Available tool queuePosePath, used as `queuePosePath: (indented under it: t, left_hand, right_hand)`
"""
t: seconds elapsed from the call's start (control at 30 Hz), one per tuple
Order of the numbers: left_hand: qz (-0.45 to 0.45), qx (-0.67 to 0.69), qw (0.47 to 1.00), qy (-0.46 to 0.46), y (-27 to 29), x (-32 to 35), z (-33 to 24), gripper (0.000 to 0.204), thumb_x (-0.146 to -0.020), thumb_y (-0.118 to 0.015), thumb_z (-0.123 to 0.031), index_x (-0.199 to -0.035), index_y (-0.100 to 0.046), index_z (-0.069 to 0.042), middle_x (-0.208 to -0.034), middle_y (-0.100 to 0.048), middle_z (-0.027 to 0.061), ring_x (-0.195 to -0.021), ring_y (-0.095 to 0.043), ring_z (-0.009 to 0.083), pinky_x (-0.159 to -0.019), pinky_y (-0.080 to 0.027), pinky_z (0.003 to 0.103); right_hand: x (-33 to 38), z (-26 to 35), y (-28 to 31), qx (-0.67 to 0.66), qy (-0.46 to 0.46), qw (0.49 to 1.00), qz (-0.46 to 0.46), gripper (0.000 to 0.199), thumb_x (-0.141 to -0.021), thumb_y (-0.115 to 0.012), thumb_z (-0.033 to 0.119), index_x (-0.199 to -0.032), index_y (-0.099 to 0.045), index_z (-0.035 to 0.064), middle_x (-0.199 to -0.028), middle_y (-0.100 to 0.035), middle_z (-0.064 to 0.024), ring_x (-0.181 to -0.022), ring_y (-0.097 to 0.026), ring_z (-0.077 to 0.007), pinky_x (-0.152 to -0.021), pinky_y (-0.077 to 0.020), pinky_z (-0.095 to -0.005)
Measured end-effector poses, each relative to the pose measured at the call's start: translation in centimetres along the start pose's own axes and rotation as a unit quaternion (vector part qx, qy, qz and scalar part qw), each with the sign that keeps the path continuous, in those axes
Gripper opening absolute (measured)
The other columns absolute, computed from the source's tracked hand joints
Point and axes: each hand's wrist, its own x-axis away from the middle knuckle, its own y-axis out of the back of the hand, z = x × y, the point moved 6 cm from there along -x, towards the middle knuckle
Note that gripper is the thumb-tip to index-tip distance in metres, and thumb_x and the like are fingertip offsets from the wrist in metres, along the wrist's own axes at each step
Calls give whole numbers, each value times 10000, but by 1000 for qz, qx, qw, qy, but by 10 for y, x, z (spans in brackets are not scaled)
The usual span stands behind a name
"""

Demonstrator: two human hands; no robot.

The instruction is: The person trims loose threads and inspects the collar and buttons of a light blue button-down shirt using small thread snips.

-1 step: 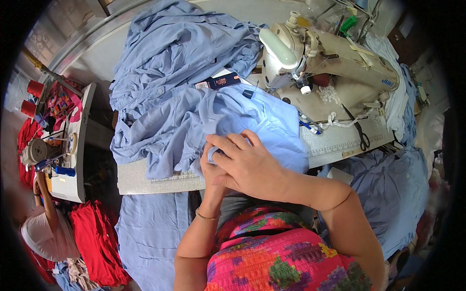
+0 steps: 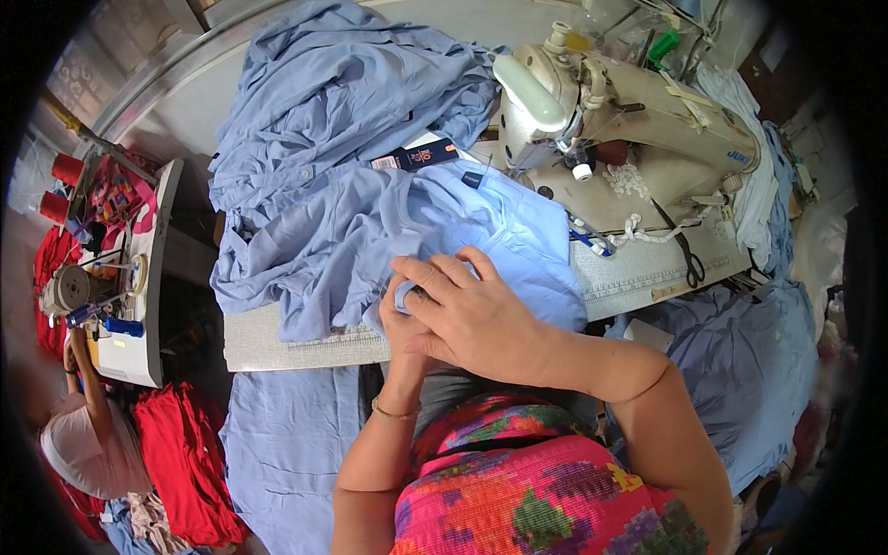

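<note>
A rumpled light-blue cloth garment (image 2: 421, 222) with a small, dark rectangular label (image 2: 473, 179) facing up sprawls in loose folds across the grey worktable (image 2: 254, 338).

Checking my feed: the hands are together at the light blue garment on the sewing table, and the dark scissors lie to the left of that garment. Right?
Not quite: the head view shows the dark scissors to the right of the light blue garment. The left hand and right hand are indeed together there.
</note>
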Motion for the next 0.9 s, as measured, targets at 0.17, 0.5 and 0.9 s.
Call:
queuePosePath:
  t: [0.17, 0.5, 0.9]
  left_hand:
    - [-16, 157, 984, 79, 3, 0, 9, 186, -831, -626, -32, -1012, -637, 12, -919, -642, 24, -814, -577, 87, -724, -469, 229]
    - [-17, 256, 949, 185, 2, -7, 15, 169, -863, -648, -123, -1010, -619, -43, -958, -642, 35, -864, -603, 150, -809, -491, 325]
    - [-3, 283, 939, 193, -2, -7, 7, 113, -890, -630, -142, -970, -648, -65, -949, -644, 5, -862, -581, 104, -799, -454, 271]
  right_hand:
    - [10, -30, 5, -140, -29, 989, -20, 281, -792, -652, 207, -1015, -603, 44, -1218, -520, -106, -1025, -529, -283, -949, -350, -439]
    - [57, -72, -8, -114, -100, 985, 86, 183, -838, -620, 146, -1009, -618, 81, -941, -630, -68, -948, -588, -250, -993, -315, -486]
    - [103, -175, 24, 118, -324, 937, 54, 421, -737, -536, -46, -1152, -546, 24, -1145, -536, -195, -1035, -537, -372, -872, -449, -419]
